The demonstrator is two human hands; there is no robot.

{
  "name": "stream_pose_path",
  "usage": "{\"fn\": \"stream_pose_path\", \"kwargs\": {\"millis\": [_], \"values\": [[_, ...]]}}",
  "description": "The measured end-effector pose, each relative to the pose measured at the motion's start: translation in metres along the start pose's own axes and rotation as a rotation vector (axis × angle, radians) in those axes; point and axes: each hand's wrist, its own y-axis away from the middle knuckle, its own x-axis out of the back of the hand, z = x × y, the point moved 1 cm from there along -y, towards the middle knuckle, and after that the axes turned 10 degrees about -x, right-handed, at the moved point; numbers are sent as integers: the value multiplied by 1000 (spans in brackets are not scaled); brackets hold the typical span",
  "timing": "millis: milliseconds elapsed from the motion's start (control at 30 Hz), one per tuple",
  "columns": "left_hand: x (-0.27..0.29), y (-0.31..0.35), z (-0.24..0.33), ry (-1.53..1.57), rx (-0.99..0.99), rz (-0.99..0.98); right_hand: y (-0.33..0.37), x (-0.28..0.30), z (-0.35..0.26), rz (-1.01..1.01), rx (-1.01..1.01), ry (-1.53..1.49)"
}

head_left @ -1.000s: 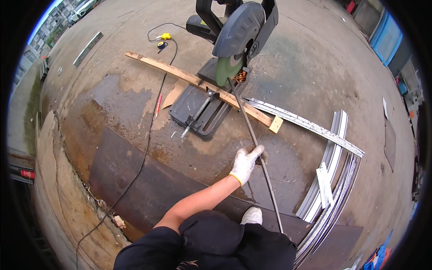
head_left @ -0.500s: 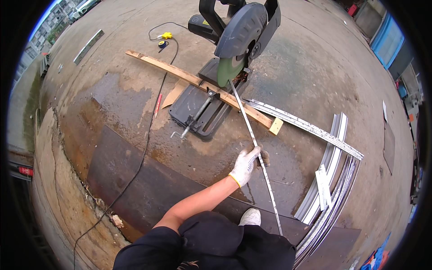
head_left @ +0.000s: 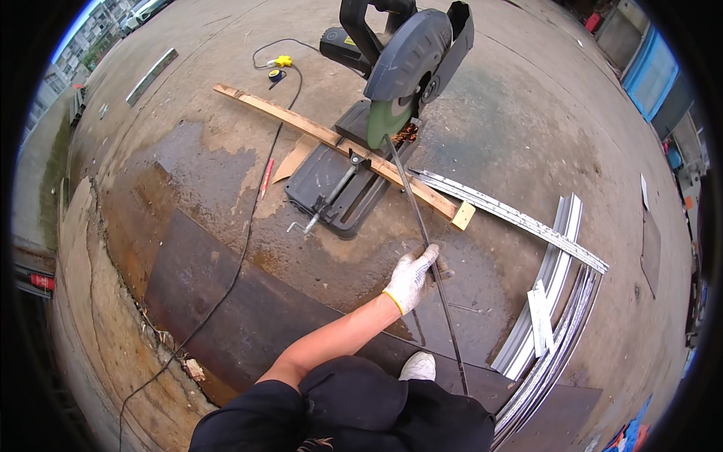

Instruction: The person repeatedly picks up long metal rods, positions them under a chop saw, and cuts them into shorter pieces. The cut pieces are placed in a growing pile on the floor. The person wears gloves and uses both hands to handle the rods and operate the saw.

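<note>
My left hand, in a white work glove with a yellow cuff, is closed around a long, thin metal strip. The strip slants from beside my shoe up to the green cutting disc of a chop saw, and its far end meets the disc. Orange sparks show just right of the disc. A dark face of the strip is turned up. A wooden board lies across the saw's black base, behind the clamp screw. My right hand is outside the picture.
White metal profiles and a bundle of strips lie on the right. A black cable runs along the left over a dark metal sheet. A red marker and a tape measure lie left of the saw.
The strip has turned in my left hand: its speckled white face showed before, and a dark face shows now. More sparks are visible beside the disc. My left hand has hardly moved.
</note>
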Motion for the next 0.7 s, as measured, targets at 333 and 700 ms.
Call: {"fn": "stream_pose_path", "kwargs": {"millis": [333,700], "values": [[-5,1,2,113,-29,32,-2,-2,0,-17,-11,-14],[-3,-2,3,108,31,15,-2,-3,0,-36,-22,-10]]}}
